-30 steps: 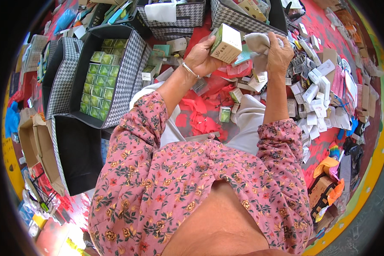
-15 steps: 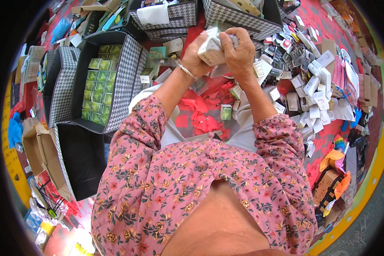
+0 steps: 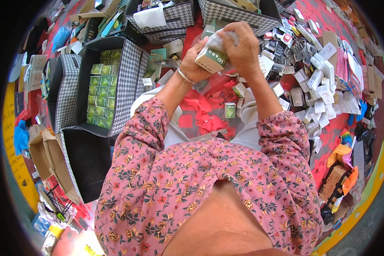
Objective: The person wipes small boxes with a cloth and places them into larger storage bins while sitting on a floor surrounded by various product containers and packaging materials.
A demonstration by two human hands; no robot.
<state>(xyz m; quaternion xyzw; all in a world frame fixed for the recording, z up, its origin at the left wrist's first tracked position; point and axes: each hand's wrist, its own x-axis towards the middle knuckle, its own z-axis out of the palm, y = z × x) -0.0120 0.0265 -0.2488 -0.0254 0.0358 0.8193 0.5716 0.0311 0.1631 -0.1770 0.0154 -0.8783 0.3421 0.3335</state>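
Note:
My left hand [image 3: 193,64] holds a small carton [image 3: 212,60] with a green and cream side and a tan side, tilted in front of me. My right hand [image 3: 245,48] is closed on a crumpled greyish-white cloth or wrap [image 3: 218,41], pressed against the carton's top. Whether that material is cloth or plastic I cannot tell. Below the hands, a small green and white box [image 3: 230,110] stands on red scraps [image 3: 207,121] between my legs. To the left, a black-lined houndstooth storage bin [image 3: 132,81] holds rows of green boxes [image 3: 101,91].
An open black-lined bin [image 3: 87,162] and a brown cardboard box [image 3: 51,158] are at the left. More houndstooth bins [image 3: 175,32] stand at the far side. On the right, many small white boxes [image 3: 320,87] lie heaped beside dark packets [image 3: 281,53]. Coloured bags [image 3: 339,162] lie lower right.
The carton has turned in my left hand, and its green side now shows. My right hand has shifted over it with the crumpled material. The view has moved slightly.

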